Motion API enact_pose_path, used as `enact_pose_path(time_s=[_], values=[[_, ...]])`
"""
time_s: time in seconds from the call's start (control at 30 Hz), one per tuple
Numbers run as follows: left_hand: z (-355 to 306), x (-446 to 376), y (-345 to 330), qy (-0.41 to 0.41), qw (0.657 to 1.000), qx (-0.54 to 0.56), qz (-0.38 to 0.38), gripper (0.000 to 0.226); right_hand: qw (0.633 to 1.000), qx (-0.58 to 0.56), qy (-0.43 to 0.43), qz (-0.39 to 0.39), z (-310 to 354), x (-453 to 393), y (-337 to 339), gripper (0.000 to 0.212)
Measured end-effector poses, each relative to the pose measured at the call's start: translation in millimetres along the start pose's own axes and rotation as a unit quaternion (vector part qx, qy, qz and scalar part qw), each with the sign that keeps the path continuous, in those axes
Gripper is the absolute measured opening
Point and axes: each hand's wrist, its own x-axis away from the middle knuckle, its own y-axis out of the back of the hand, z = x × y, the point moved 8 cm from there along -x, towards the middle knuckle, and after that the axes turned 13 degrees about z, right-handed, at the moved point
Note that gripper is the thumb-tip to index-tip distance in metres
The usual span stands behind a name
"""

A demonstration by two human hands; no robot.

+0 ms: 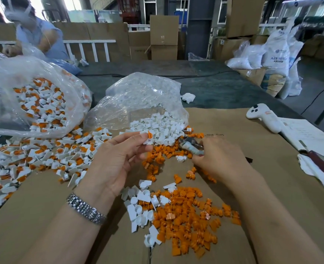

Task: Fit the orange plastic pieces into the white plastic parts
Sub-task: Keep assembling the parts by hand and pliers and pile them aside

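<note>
Dozens of loose orange pieces (186, 221), too many to count, lie nearest on the cardboard (243, 130) beside roughly twenty white parts (140, 208). Above them the left hand (117, 159) pinches one white part with an orange piece in it (147, 137), not clearly seated, so a loose pinch could drop it into the heap, while the right hand (220, 159) curls round a small tool (192, 147). Farther back sit one assembled pile (43, 157) and two bags (144, 103).

Silver link watch (85, 209), left wrist
</note>
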Motion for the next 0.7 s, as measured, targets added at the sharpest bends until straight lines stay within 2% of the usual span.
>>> enact_pose_path(time_s=[0.17, 0.23, 0.3, 0.43, 0.7], values=[[-5, 1, 2, -0.024, 0.999, 0.017, -0.021, 0.045, 0.989, -0.127, 0.071, -0.018, 11, 13, 22, 0.027], [-7, 2, 0, -0.038, 0.999, 0.013, -0.013, 0.041, 0.961, -0.244, 0.126, 0.014, 21, 26, 31, 0.032], [-8, 2, -3, -0.053, 0.999, -0.003, -0.001, 0.029, 0.932, -0.314, 0.167, 0.073, 37, 39, 30, 0.037], [-12, 1, -7, -0.076, 0.997, -0.024, 0.008, 0.016, 0.914, -0.323, 0.205, 0.134, 61, 52, 21, 0.037], [-13, 1, -5, -0.098, 0.994, -0.054, 0.003, 0.02, 0.92, -0.307, 0.214, 0.119, 66, 55, 20, 0.034]])
